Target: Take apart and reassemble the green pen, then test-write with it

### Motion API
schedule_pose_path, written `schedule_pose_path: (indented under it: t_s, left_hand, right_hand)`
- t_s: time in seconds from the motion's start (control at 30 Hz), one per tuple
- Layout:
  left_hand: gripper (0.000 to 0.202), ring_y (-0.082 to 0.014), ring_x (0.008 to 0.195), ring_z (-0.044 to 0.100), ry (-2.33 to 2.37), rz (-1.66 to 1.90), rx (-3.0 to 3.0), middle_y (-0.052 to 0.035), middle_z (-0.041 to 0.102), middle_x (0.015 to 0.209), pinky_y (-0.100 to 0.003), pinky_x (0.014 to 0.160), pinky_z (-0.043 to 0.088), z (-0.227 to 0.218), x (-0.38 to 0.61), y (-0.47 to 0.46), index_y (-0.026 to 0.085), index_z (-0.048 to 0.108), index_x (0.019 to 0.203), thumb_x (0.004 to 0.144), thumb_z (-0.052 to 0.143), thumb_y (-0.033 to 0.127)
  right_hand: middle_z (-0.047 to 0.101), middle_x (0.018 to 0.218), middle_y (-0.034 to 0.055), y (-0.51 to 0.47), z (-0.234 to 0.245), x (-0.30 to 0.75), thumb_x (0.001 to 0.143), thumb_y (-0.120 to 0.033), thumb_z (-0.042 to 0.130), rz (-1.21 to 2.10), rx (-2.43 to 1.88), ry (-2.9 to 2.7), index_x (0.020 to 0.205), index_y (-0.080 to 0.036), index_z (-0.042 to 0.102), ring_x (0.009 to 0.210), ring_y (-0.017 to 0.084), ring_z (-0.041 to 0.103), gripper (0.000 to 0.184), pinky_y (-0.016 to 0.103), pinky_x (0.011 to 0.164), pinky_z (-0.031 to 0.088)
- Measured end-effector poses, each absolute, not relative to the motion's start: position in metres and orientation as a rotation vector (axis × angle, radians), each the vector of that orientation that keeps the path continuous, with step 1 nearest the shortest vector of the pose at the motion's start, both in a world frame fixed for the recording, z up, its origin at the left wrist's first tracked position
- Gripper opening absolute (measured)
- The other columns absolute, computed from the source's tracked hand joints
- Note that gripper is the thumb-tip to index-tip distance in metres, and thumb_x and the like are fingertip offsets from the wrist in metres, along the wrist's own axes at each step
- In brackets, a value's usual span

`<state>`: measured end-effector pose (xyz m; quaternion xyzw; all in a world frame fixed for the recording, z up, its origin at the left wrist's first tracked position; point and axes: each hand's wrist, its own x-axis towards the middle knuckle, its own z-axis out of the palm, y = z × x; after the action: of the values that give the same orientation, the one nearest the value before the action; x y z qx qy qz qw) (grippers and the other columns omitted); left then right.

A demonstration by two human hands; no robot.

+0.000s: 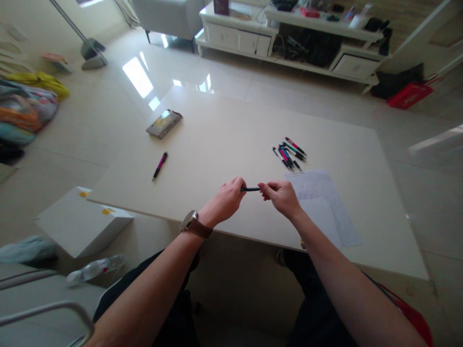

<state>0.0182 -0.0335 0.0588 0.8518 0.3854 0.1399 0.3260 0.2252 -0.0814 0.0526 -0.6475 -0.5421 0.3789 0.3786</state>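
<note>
A dark pen (252,189) lies level between my two hands, just above the near part of the table (224,140). My left hand (230,196) is closed around one end of it, where a bit of teal shows. The fingertips of my right hand (280,195) pinch the other end. Several pens (288,154) in mixed colours lie in a loose bunch beyond my right hand. A purple and black pen (159,166) rests alone to the left. Handwritten sheets of paper (321,193) lie partly under my right forearm.
A flat box (164,124) sits on the table's far left. Left of the table stand a white box (83,221) and a plastic bottle (96,270). A white TV cabinet (238,38) and a grey armchair (170,17) are across the floor. A red case (410,94) lies at right.
</note>
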Motion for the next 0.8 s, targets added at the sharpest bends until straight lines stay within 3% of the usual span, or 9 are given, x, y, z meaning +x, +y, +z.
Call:
schedule_pose_path:
  t_s: [0.1,0.2,0.5,0.6,0.7,0.8]
  left_hand:
    - [0.006,-0.0201,0.092,0.056,1.021,0.375,2.213,-0.0070,0.061,0.103,-0.036,0.085,0.044,0.0572,0.0203,-0.0323,0.020,0.049,0.096,0.097,0.044,0.023]
    - [0.005,-0.0203,0.090,0.056,1.016,0.381,2.198,-0.0069,0.062,0.102,-0.036,0.084,0.044,0.0570,0.0227,-0.0318,0.020,0.050,0.096,0.097,0.046,0.022]
    - [0.006,-0.0191,0.085,0.055,1.084,0.444,2.152,-0.0065,0.062,0.100,-0.034,0.078,0.044,0.0566,0.0241,-0.0311,0.020,0.051,0.094,0.097,0.046,0.020]
    - [0.003,-0.0189,0.085,0.055,1.066,0.447,2.157,-0.0061,0.062,0.100,-0.035,0.080,0.044,0.0568,0.0250,-0.0314,0.019,0.051,0.095,0.096,0.048,0.020]
    - [0.002,-0.0186,0.085,0.054,1.053,0.448,2.143,-0.0058,0.062,0.098,-0.034,0.080,0.044,0.0573,0.0263,-0.0324,0.019,0.051,0.096,0.094,0.052,0.020]
    - [0.002,-0.0182,0.083,0.054,1.065,0.456,2.126,-0.0054,0.062,0.096,-0.033,0.077,0.044,0.0578,0.0269,-0.0330,0.019,0.051,0.095,0.095,0.053,0.021]
  right_hand:
    - [0.063,0.055,0.0037,-0.0813,0.0536,0.2243,0.085,-0.061,0.062,0.936,-1.679,-1.402,0.064,-0.016,0.068,0.051,0.014,0.057,0.050,0.027,0.052,0.041]
    - [0.062,0.059,0.0012,-0.0810,0.0530,0.2231,0.085,-0.058,0.064,0.916,-1.627,-1.384,0.078,-0.017,0.069,0.054,0.014,0.057,0.042,0.026,0.053,0.041]
    - [0.072,0.079,0.0054,-0.0825,0.0522,0.2251,0.079,-0.049,0.075,1.064,-1.464,-1.277,0.089,-0.018,0.066,0.074,0.019,0.069,0.034,0.032,0.072,0.054]
    - [0.068,0.066,0.0045,-0.0841,0.0548,0.2260,0.085,-0.055,0.066,1.045,-1.562,-1.314,0.076,-0.017,0.066,0.060,0.016,0.064,0.039,0.029,0.060,0.050]
    - [0.056,0.049,0.0023,-0.0857,0.0561,0.2264,0.092,-0.063,0.049,1.004,-1.693,-1.358,0.061,-0.016,0.062,0.044,0.012,0.053,0.058,0.027,0.048,0.040]
    - [0.059,0.056,0.0026,-0.0861,0.0547,0.2282,0.095,-0.064,0.042,1.003,-1.649,-1.333,0.076,-0.016,0.068,0.052,0.014,0.057,0.057,0.027,0.053,0.044]
